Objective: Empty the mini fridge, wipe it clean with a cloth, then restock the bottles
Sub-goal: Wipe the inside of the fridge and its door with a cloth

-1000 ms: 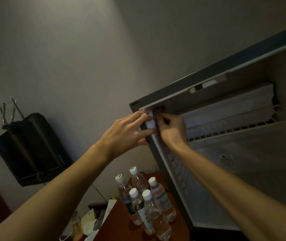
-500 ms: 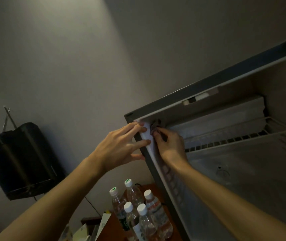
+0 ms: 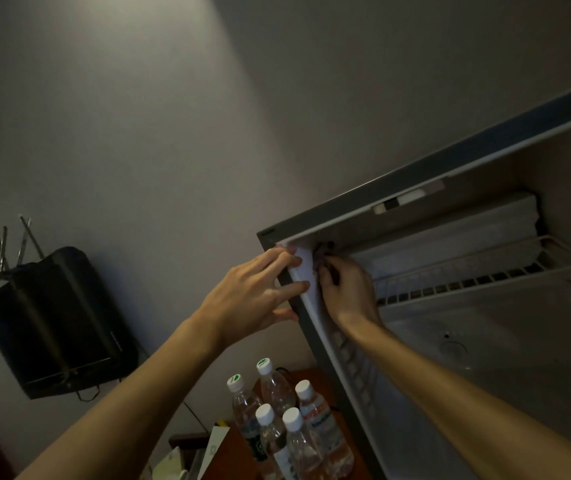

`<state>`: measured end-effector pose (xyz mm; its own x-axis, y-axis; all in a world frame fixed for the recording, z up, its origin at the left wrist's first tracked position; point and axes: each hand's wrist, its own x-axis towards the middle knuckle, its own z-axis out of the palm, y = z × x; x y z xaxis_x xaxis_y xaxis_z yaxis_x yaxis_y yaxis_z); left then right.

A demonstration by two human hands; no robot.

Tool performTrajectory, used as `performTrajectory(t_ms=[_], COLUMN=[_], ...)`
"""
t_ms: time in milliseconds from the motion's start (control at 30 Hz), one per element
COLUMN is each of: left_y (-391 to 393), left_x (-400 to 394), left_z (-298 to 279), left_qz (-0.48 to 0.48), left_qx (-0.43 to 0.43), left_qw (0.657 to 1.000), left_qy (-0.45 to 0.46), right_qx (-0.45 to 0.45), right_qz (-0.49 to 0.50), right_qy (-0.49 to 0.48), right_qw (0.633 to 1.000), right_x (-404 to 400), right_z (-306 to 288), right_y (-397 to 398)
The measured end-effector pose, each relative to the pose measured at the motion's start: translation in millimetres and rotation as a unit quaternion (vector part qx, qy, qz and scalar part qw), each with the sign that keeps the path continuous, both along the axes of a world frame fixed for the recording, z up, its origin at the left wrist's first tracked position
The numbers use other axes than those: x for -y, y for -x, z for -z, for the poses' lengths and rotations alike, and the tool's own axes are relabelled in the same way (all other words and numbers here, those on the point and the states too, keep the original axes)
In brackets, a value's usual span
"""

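Over on the left, the black boxy appliance (image 3: 52,323) hangs on the grey wall, well clear of your work. Your left hand (image 3: 253,292) lies flat against the grey mini fridge's outer corner, fingers (image 3: 286,259) straight and touching the white door seal (image 3: 303,271), bracing the cabinet, I'd say, so it stays put while you scrub. Below, five clear plastic water bottles with white caps (image 3: 287,431) stand clustered on the reddish-brown wooden worktop (image 3: 232,455), parked just beside the fridge so they're handy for restocking. Now your right hand (image 3: 346,292), fingers curled round a dark crumpled cloth (image 3: 322,252) at the inner top-left corner, the wipe in progress. To the right, the white wire shelf (image 3: 485,271) sits bare, and the mini fridge (image 3: 415,195) looks emptied
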<state>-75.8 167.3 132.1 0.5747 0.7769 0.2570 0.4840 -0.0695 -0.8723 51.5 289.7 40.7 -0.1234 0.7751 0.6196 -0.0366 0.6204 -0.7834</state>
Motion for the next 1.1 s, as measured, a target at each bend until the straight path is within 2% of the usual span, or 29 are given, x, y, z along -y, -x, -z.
performTrajectory(t_ms=[133, 300, 467, 600, 833, 1100], left_y=[-7, -12, -5, 2, 1, -4], left_x=[3, 5, 0, -3, -3, -1], left_z=[2, 5, 6, 5, 4, 6], left_qz=[-0.014, -0.006, 0.004, 0.018, 0.028, 0.003], left_qx=[0.012, 0.020, 0.011, -0.007, -0.026, -0.023], left_qw=[1.000, 1.000, 1.000, 1.000, 0.999, 0.999], left_qy=[-0.003, -0.003, -0.014, -0.011, -0.028, -0.023], right_qx=[-0.023, 0.012, -0.024, -0.015, 0.006, 0.009], right_qz=[-0.044, -0.069, -0.076, -0.051, 0.027, -0.011], right_qy=[-0.036, -0.048, -0.052, -0.027, -0.048, -0.078], right_qw=[0.998, 0.996, 0.995, 0.998, 0.998, 0.997], right_x=[28, 38, 28, 5, -39, -5], right_z=[18, 29, 26, 13, 2, 16], right_y=[-10, -16, -15, -7, 8, -4])
